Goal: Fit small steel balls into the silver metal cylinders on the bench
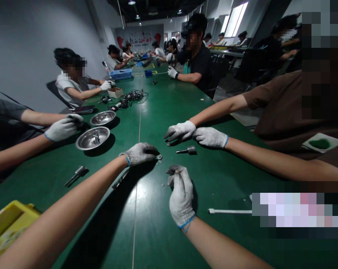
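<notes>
My left hand (141,154), in a white knit glove with darkened fingers, lies low over the green table, its fingers stretched to the right. At its fingertips is a round metal part like a small gear or bearing (159,157), with several tiny rings beside it. My right hand (181,194), gloved too, is bent with thumb and fingertips closed together; whatever is between them is hidden. A tiny washer (162,184) lies just left of it. Below my left wrist, partly covered, is a flat metal piece (120,180).
Right, a co-worker's gloved hands (211,137) reach in near a grey shafted tool (187,150). Left stand two steel bowls (82,144), a similar tool (77,175) and a yellow bin (16,205). A white cable (230,211) lies right; tangled black cables (132,98) lie farther back.
</notes>
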The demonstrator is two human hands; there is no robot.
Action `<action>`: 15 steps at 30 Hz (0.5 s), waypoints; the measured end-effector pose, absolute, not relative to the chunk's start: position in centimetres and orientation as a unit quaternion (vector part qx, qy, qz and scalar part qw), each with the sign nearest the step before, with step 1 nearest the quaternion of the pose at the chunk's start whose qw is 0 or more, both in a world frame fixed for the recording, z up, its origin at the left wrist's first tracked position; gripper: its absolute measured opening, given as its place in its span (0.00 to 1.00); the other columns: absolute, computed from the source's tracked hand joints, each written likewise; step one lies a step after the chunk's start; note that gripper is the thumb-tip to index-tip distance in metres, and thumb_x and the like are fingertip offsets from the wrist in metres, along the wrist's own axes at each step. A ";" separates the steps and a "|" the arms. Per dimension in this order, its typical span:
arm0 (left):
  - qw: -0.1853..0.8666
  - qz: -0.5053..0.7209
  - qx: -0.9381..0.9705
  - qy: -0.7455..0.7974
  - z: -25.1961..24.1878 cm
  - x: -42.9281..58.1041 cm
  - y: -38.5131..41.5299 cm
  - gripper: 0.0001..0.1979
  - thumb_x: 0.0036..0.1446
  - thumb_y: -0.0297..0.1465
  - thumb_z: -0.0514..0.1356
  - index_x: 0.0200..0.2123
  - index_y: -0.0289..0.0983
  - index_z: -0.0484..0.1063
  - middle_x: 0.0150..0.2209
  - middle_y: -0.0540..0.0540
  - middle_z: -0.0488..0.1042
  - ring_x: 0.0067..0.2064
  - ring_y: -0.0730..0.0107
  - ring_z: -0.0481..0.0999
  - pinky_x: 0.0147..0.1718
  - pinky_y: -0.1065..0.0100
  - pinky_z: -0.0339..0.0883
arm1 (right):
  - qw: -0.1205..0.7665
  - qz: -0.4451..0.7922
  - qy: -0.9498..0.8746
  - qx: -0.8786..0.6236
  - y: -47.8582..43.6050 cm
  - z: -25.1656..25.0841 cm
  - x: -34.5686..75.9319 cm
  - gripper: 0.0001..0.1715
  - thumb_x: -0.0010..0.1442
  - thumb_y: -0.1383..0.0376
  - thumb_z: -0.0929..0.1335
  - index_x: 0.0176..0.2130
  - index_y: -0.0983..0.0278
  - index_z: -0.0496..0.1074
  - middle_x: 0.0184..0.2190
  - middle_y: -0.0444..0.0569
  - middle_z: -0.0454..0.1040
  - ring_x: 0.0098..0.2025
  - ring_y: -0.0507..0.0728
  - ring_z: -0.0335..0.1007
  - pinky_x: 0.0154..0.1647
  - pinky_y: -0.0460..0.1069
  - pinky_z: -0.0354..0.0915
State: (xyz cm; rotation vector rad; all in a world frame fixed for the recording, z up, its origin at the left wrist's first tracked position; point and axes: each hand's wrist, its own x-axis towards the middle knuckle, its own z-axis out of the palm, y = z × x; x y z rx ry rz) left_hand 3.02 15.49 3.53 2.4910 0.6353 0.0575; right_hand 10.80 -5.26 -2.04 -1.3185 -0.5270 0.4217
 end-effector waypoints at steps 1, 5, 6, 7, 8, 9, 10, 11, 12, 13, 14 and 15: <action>0.276 0.021 0.934 0.225 3.5 2.9 14.9 0.20 0.59 0.39 0.63 0.52 0.38 0.81 0.49 0.45 0.83 0.50 0.60 0.81 0.53 0.65 0.73 | 0.737 0.194 -0.240 -0.601 -5.3 -2.1 10.9 0.17 0.68 0.53 0.62 0.37 0.61 0.72 0.25 0.41 0.68 0.27 0.54 0.62 0.31 0.49 0.60; 0.253 0.029 0.948 0.192 3.2 3.8 13.9 0.18 0.61 0.38 0.63 0.50 0.38 0.82 0.48 0.42 0.82 0.51 0.57 0.78 0.55 0.61 0.69 | 0.736 0.194 -0.245 -0.601 -5.4 -2.1 11.0 0.17 0.69 0.53 0.62 0.37 0.61 0.72 0.25 0.41 0.68 0.27 0.54 0.63 0.31 0.49 0.60; 0.250 0.031 0.949 0.187 3.0 4.2 14.0 0.16 0.61 0.37 0.63 0.49 0.38 0.82 0.47 0.41 0.82 0.50 0.57 0.77 0.55 0.61 0.69 | 0.737 0.192 -0.246 -0.599 -5.4 -2.1 11.0 0.17 0.69 0.53 0.62 0.37 0.61 0.72 0.25 0.41 0.68 0.27 0.54 0.63 0.31 0.49 0.60; 0.250 0.033 0.950 0.185 2.9 4.6 14.1 0.15 0.61 0.36 0.62 0.47 0.38 0.83 0.46 0.41 0.82 0.50 0.57 0.77 0.55 0.61 0.69 | 0.738 0.192 -0.247 -0.598 -5.4 -2.1 11.0 0.17 0.69 0.53 0.62 0.37 0.61 0.72 0.25 0.41 0.68 0.26 0.54 0.62 0.31 0.49 0.60; 0.251 0.036 0.950 0.184 2.8 4.9 14.3 0.14 0.61 0.36 0.62 0.46 0.38 0.83 0.45 0.41 0.82 0.50 0.56 0.77 0.54 0.60 0.69 | 0.739 0.191 -0.247 -0.597 -5.4 -2.1 11.0 0.17 0.69 0.53 0.62 0.37 0.61 0.72 0.25 0.41 0.69 0.26 0.53 0.62 0.31 0.49 0.60; 0.255 0.039 0.948 0.184 2.6 5.2 14.5 0.13 0.61 0.35 0.62 0.44 0.38 0.83 0.44 0.41 0.82 0.49 0.56 0.77 0.54 0.60 0.69 | 0.740 0.190 -0.246 -0.596 -5.4 -2.1 10.9 0.17 0.69 0.53 0.62 0.37 0.61 0.72 0.26 0.41 0.69 0.26 0.53 0.62 0.31 0.49 0.60; 0.260 0.043 0.946 0.187 2.6 5.4 14.6 0.12 0.60 0.35 0.63 0.43 0.38 0.83 0.44 0.41 0.81 0.49 0.56 0.77 0.53 0.61 0.69 | 0.740 0.190 -0.245 -0.596 -5.3 -2.1 10.9 0.17 0.69 0.54 0.63 0.37 0.61 0.72 0.25 0.41 0.69 0.26 0.53 0.62 0.31 0.49 0.61; 0.268 0.048 0.943 0.192 2.5 5.5 14.8 0.11 0.59 0.35 0.64 0.42 0.38 0.83 0.43 0.41 0.81 0.48 0.57 0.77 0.52 0.61 0.69 | 0.740 0.192 -0.244 -0.597 -5.3 -2.1 10.8 0.17 0.69 0.54 0.63 0.36 0.61 0.72 0.25 0.41 0.69 0.26 0.53 0.63 0.30 0.49 0.61; 0.277 0.054 0.939 0.198 2.5 5.6 14.8 0.11 0.57 0.35 0.65 0.41 0.38 0.83 0.43 0.41 0.81 0.47 0.57 0.77 0.51 0.62 0.69 | 0.740 0.193 -0.243 -0.597 -5.3 -2.1 10.8 0.17 0.69 0.54 0.63 0.36 0.61 0.72 0.25 0.41 0.68 0.26 0.54 0.63 0.30 0.49 0.61; 0.289 0.061 0.933 0.205 2.5 5.6 14.9 0.11 0.55 0.35 0.66 0.40 0.37 0.83 0.42 0.42 0.80 0.45 0.58 0.77 0.50 0.62 0.69 | 0.739 0.196 -0.244 -0.597 -5.3 -2.1 10.8 0.17 0.69 0.54 0.62 0.37 0.61 0.72 0.25 0.41 0.68 0.26 0.54 0.63 0.30 0.49 0.61; 0.303 0.068 0.926 0.214 2.5 5.5 14.9 0.11 0.54 0.35 0.67 0.39 0.37 0.82 0.41 0.43 0.80 0.44 0.59 0.77 0.49 0.63 0.70 | 0.739 0.198 -0.244 -0.596 -5.2 -2.1 10.8 0.17 0.69 0.54 0.62 0.37 0.61 0.72 0.25 0.41 0.68 0.26 0.54 0.63 0.30 0.49 0.61; 0.321 0.075 0.918 0.222 2.6 5.5 15.0 0.11 0.53 0.36 0.68 0.38 0.37 0.81 0.40 0.43 0.80 0.42 0.60 0.77 0.47 0.63 0.70 | 0.738 0.200 -0.244 -0.596 -5.2 -2.1 10.8 0.17 0.69 0.54 0.62 0.37 0.61 0.72 0.25 0.41 0.69 0.26 0.54 0.63 0.30 0.49 0.61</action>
